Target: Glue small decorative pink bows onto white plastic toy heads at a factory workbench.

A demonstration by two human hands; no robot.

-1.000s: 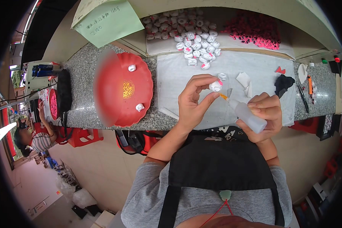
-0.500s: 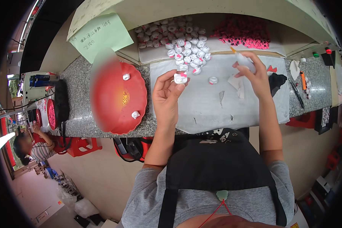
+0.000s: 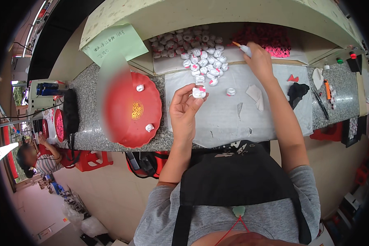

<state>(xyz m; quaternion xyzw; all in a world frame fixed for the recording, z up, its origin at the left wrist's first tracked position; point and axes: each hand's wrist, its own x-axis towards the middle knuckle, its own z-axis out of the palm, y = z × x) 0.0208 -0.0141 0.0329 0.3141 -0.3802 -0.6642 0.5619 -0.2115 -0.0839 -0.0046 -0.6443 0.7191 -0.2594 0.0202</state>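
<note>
My left hand pinches a small white cat-head piece with a pink bow between thumb and fingers, above the white sheet. Farther away, my right hand is closed around a small white squeeze bottle with an orange tip. That hand is at the near edge of the pile of small pink pieces; whether its fingers touch any, I cannot tell. Between my hands lies one loose white piece. Several white cat-head pieces are heaped just beyond my left hand.
A red scalloped tray on the left carries two white pieces. Right of the sheet's middle are folded white paper, a black cloth, a black pen-like tool and an orange lighter. A shelf edge overhangs the far side.
My right hand has moved away from me and slightly left, to the pink pile, with the bottle still in it. My left hand keeps the cat-head piece in nearly the same place.
</note>
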